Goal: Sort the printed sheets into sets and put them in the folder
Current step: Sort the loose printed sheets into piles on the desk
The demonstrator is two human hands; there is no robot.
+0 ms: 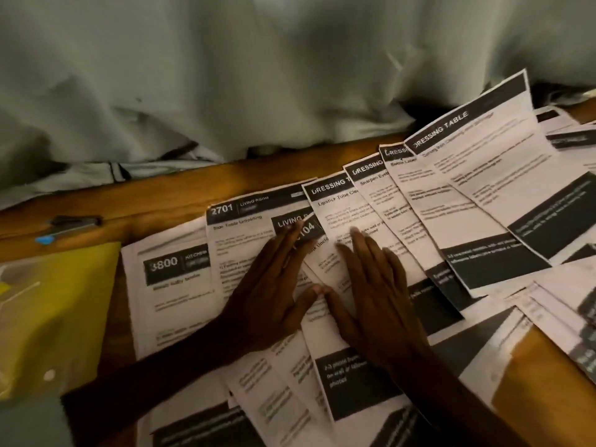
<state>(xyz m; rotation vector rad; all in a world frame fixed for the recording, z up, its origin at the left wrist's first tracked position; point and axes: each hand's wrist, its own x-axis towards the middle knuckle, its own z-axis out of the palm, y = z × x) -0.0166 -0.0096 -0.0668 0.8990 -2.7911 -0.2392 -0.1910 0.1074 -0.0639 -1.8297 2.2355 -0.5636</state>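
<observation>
White printed sheets (180,317) blanket a wooden tabletop (193,179) mid-sort, with the yellow folder (64,301) lying at their left.
Both hands lie flat, fingers straight, gripping nothing: left hand (271,285) on Living Room sheets (238,227), right hand (377,295) on fanned Dressing Table sheets (516,156). The next move likely means squaring that fan into one set.

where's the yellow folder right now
In the head view the yellow folder lies at the far left on the wooden table, just left of the 3800 kitchen sheet.
</observation>
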